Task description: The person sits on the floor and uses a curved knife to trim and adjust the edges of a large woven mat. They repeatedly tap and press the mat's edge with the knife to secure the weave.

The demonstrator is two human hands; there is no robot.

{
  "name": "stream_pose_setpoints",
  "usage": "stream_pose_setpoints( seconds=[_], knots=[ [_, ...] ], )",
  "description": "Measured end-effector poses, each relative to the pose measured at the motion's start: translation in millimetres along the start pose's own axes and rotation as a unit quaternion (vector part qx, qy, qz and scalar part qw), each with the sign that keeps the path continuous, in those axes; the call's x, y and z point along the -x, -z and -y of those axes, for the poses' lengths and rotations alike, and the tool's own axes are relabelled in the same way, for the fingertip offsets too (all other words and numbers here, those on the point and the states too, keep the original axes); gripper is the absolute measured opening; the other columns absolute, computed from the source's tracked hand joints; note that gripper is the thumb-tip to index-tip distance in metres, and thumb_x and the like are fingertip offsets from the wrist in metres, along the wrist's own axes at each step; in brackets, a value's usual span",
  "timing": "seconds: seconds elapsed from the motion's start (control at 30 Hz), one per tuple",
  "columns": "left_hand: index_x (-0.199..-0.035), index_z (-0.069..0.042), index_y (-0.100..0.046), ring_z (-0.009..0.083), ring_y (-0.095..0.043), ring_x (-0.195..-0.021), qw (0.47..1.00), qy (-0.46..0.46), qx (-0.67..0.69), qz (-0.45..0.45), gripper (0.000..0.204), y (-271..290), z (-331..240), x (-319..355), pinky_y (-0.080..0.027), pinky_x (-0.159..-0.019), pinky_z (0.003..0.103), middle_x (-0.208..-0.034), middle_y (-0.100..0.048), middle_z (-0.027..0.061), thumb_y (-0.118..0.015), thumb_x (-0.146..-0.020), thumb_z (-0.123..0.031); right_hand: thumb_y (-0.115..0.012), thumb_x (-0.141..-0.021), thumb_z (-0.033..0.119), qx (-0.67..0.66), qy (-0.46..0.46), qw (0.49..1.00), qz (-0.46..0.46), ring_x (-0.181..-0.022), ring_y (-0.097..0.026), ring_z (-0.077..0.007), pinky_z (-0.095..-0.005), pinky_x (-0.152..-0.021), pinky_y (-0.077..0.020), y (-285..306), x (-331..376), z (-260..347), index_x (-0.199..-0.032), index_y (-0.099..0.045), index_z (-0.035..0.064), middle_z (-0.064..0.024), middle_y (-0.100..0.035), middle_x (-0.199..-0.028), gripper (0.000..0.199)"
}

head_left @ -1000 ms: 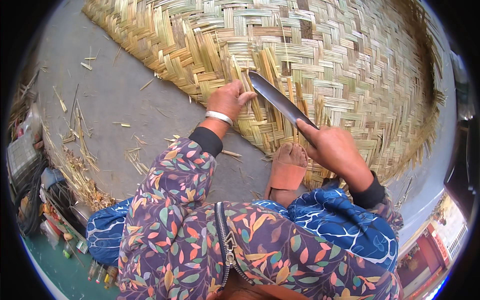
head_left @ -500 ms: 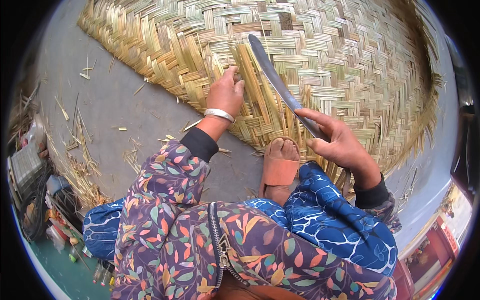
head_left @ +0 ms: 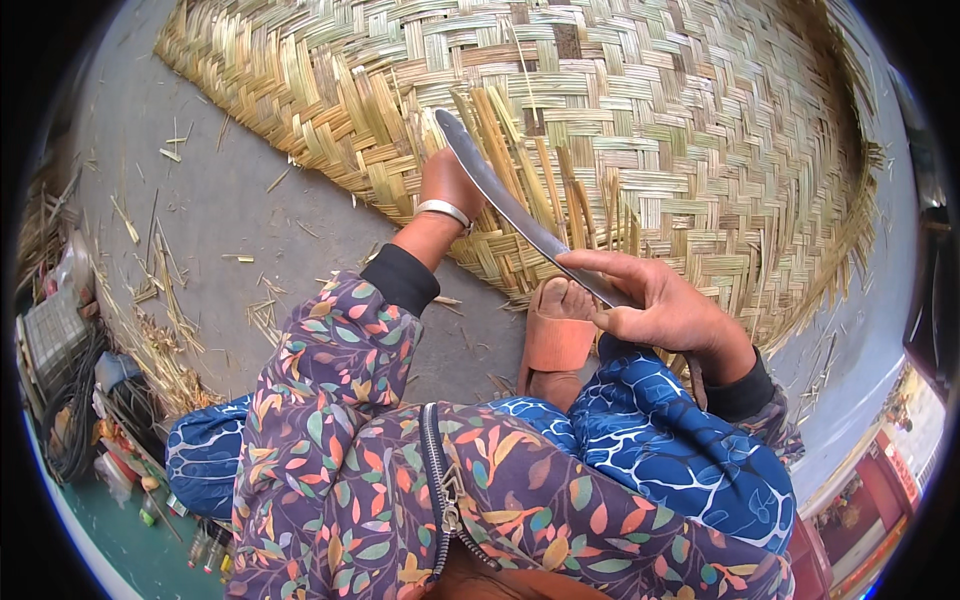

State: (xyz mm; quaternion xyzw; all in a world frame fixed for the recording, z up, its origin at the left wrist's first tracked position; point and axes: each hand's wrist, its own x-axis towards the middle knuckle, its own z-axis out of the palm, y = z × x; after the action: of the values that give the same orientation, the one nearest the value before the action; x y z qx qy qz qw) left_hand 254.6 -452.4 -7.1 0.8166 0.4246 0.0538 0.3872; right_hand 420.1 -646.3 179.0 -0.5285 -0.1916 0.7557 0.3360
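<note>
On the concrete floor [head_left: 250,220], a woven bamboo mat [head_left: 650,130] lies stiff yet springy. Left hand [head_left: 450,185] presses its loose strips [head_left: 520,150], fingers hidden. Right hand [head_left: 665,310] curls around a long knife [head_left: 510,205], best held by the handle.

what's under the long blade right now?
The woven mat with its loose upright strips lies under the blade. The left hand sits beside it. The right hand covers the handle.
</note>
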Motion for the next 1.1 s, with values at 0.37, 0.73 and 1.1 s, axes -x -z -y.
stream_pose_setpoints(
  seconds=[0.37, 0.73, 1.1],
  knots=[
    [-0.101, 0.003, -0.058, 0.0164, -0.063, -0.049, 0.931, 0.142, 0.331, 0.055, 0.014, 7, -22, 7, -0.049, -0.044, 0.03, -0.069, -0.062, 0.0078, -0.058, -0.088, -0.002, -0.059, -0.08, 0.002, -0.012, -0.015, 0.999, -0.032, -0.115, -0.052, -0.0105, -0.0258, -0.096, -0.0419, 3, 5, 6, -0.144, -0.043, 0.0009, -0.005, -0.056, -0.13, 0.066],
    [-0.098, -0.003, -0.063, 0.0077, -0.052, -0.049, 0.89, 0.237, 0.379, 0.093, 0.019, 16, -36, 6, -0.043, -0.045, 0.023, -0.062, -0.058, 0.0015, -0.068, -0.088, -0.018, -0.061, -0.08, 0.004, -0.029, 0.0, 0.998, 0.048, -0.124, -0.047, -0.0109, -0.0269, -0.103, -0.038, -10, 6, 0, -0.144, -0.042, 0.0019, -0.0067, -0.052, -0.137, 0.067],
    [-0.082, -0.007, -0.06, 0.0086, -0.058, -0.049, 0.848, 0.288, 0.444, 0.029, 0.019, 11, -22, 17, -0.043, -0.042, 0.023, -0.065, -0.061, 0.002, -0.067, -0.091, -0.022, -0.06, -0.086, 0.006, -0.031, -0.04, 0.999, 0.002, -0.098, -0.052, -0.0053, -0.0211, -0.083, -0.045, -1, -5, -15, -0.144, -0.045, 0.0057, -0.0006, -0.059, -0.116, 0.06]
  ],
)
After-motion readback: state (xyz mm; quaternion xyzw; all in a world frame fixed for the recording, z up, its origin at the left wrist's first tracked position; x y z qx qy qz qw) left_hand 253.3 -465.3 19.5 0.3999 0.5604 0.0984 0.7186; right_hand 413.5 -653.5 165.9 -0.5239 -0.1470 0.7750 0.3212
